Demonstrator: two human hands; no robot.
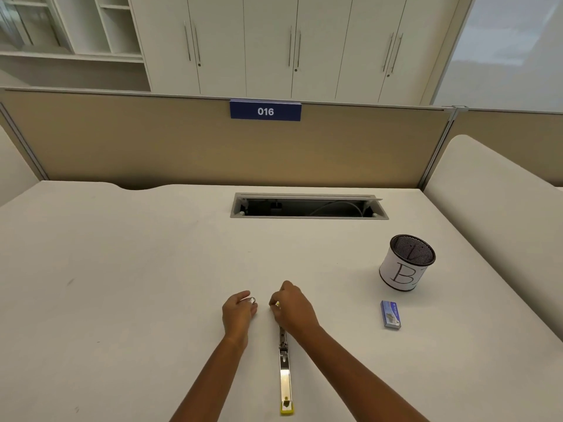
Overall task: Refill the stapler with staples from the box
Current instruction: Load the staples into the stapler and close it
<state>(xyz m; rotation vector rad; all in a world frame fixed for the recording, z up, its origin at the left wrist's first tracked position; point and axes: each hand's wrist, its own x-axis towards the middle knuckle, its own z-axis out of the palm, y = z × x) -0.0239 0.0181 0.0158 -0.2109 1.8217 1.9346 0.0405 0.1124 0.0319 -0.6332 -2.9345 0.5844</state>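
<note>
The stapler (285,376) lies opened flat on the white desk, a long metal strip with a yellow tip at its near end. My right hand (291,309) rests over its far end, fingers pinched on that yellow end. My left hand (239,312) is just to the left of it, fingers curled around a small shiny strip, apparently staples. The blue staple box (391,314) lies closed on the desk to the right, apart from both hands.
A mesh pen cup (406,263) with a white label marked "B" stands at the right. An open cable slot (307,207) is set in the desk further back. A tan partition (182,141) closes off the far edge.
</note>
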